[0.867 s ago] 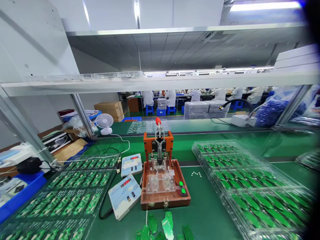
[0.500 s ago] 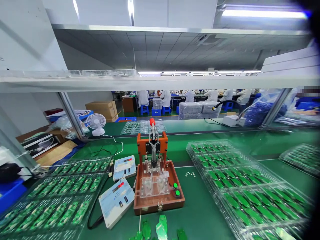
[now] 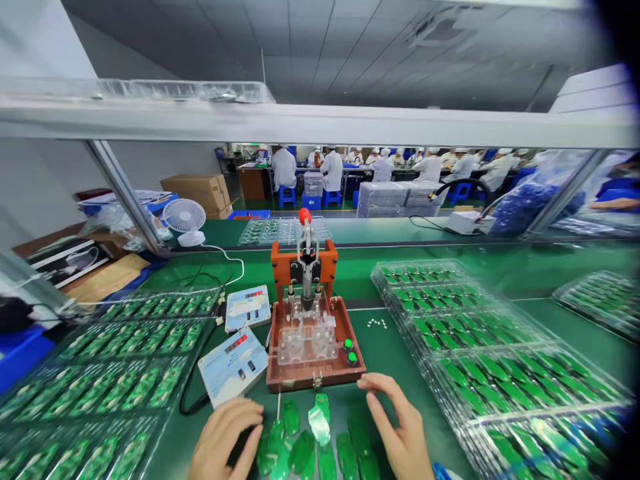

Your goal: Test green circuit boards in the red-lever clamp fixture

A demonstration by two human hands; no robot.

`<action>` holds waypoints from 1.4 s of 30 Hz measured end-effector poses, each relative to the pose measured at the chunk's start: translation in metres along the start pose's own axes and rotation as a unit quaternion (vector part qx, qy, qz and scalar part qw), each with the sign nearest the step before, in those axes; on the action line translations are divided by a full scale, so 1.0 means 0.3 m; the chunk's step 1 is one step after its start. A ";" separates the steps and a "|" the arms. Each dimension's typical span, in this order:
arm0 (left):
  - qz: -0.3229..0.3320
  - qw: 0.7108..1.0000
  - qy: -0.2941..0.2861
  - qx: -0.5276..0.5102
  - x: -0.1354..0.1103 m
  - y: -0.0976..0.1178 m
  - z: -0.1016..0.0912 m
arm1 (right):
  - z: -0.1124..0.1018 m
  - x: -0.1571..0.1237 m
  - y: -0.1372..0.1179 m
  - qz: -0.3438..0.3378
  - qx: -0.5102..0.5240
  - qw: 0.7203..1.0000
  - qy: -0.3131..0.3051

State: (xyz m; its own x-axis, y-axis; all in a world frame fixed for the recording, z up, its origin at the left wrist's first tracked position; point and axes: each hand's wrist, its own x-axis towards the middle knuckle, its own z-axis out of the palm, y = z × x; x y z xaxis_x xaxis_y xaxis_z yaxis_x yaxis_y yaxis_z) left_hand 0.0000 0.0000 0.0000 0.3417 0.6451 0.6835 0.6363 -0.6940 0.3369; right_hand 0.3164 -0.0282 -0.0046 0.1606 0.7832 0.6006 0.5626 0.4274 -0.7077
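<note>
Several green circuit boards [image 3: 301, 450] lie loose on the bench just before me, one with a shiny pale surface [image 3: 319, 425]. My left hand [image 3: 225, 437] is beside their left edge, fingers curved and thumb apart, with nothing seen in it. On their right side, my right hand [image 3: 397, 427] has its thumb and fingers spread and holds nothing; its fingertips come close to the front right corner of the brown test fixture box [image 3: 315, 380]. The fixture carries an orange press frame [image 3: 327, 261], a red-knobbed lever [image 3: 305, 216], a clear plastic plate [image 3: 307, 345] and two green buttons [image 3: 352, 357].
Two meter boxes [image 3: 234, 363] with red digits stand left of the fixture. Trays of green boards line the left [image 3: 120, 383] and right [image 3: 480, 347]. Small white pieces [image 3: 377, 323] lie right of the fixture. A white fan [image 3: 185, 219] stands behind; people in white sit far off.
Both my hands have come into view at the bottom, either side of the loose boards. The view has tilted down, showing more of these boards.
</note>
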 end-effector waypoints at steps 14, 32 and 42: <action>-0.007 0.973 -0.226 -0.044 0.008 0.012 -0.059 | 0.025 0.023 -0.034 -0.037 0.000 0.939 -0.341; -0.097 0.923 -0.368 -0.049 0.025 0.006 -0.079 | 0.057 0.118 -0.068 -0.042 -0.066 0.870 -0.486; -0.090 0.940 -0.327 -0.022 -0.001 0.004 -0.109 | 0.029 0.104 -0.058 -0.023 0.000 0.891 -0.453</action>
State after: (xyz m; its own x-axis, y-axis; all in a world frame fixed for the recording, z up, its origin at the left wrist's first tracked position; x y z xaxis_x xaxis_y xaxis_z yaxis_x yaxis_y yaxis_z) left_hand -0.0220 -0.0114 0.0214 0.5927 0.8021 0.0729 0.7006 -0.5581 0.4447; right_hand 0.3046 -0.0074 0.0233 -0.5829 0.8083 0.0825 0.5521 0.4686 -0.6897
